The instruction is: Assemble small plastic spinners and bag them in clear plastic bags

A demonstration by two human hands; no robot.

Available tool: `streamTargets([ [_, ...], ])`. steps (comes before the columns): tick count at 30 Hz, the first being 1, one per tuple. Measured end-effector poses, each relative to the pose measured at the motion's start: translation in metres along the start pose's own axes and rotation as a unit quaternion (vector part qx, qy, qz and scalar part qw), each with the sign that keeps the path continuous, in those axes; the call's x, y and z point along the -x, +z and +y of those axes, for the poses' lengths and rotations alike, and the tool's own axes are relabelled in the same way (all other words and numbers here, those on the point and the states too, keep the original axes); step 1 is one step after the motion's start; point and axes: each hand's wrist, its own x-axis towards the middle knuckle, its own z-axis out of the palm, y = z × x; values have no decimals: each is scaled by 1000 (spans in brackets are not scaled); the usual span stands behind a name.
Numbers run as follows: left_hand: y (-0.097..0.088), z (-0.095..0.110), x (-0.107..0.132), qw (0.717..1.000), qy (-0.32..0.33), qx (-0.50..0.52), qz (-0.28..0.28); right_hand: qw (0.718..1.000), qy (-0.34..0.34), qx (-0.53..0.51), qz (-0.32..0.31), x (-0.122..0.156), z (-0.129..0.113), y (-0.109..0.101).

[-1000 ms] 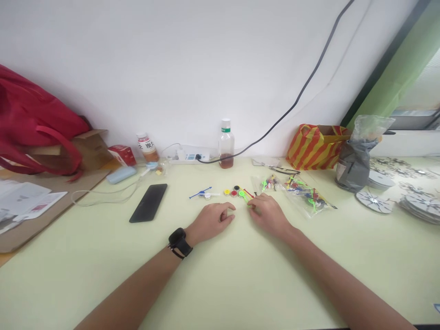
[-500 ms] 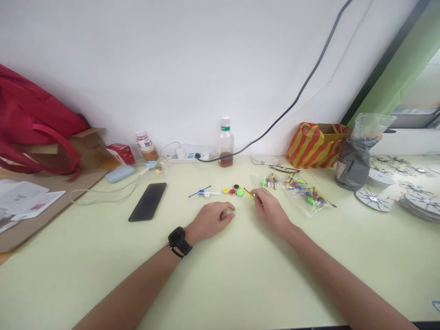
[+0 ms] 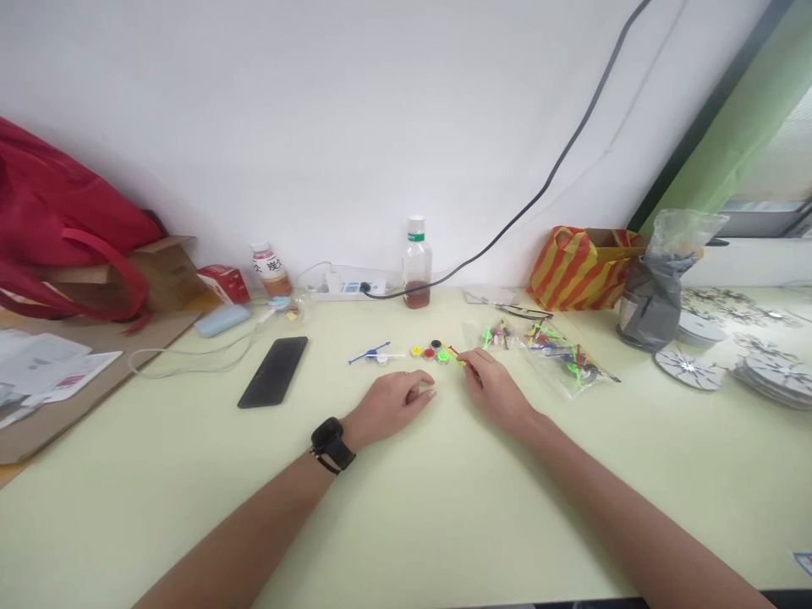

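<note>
Well, right hand (image 3: 491, 382) touches coloured pointers (image 3: 452, 353) — left hand (image 3: 390, 408) nearby.

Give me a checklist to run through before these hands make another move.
1. Left hand free: ok, no part shows between thumb and forefinger.
2. Right hand at the red arrow: ok, fingertips beside its near end.
3. Firm pinch there: cannot tell, the fingers hide it.
4. Phone apart from the left hand: ok.
5. Bottle with the green band upright: ok.
6. Clear bags of parts sealed: cannot tell.
</note>
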Motion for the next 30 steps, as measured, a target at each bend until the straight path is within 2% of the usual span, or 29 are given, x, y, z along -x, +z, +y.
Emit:
streamTargets([
  [6, 1, 2, 0, 999, -32, 7, 8, 998, -7, -43, -53, 1, -12, -5],
  [10, 2, -1, 0, 1000, -6, -20, 4, 992, -13, -75, -103, 3, -19, -7],
  [12, 3, -2, -1, 1000, 9, -8, 20, 989, -9, -97, -114, 3, -20, -7],
  [15, 4, -4, -2, 997, 19, 41, 60, 984, 11, -134, -113, 2, -20, -9],
  [17, 6, -5, -3, 991, 6, 108, 72, 983, 31, -150, -105, 0, -21, -9],
  [20, 9, -8, -7, 967, -17, 241, 84, 977, 61, -185, -88, -1, -20, -8],
  [23, 11, -14, -10, 943, -39, 316, 103, 969, 86, -223, -58, -2, -18, -7],
  [26, 12, -17, -12, 932, -63, 345, 93, 966, 90, -241, -35, -3, -18, -6],
  [30, 12, -13, -10, 928, -48, 364, 64, 950, 48, -299, -73, 0, -25, -2],
])
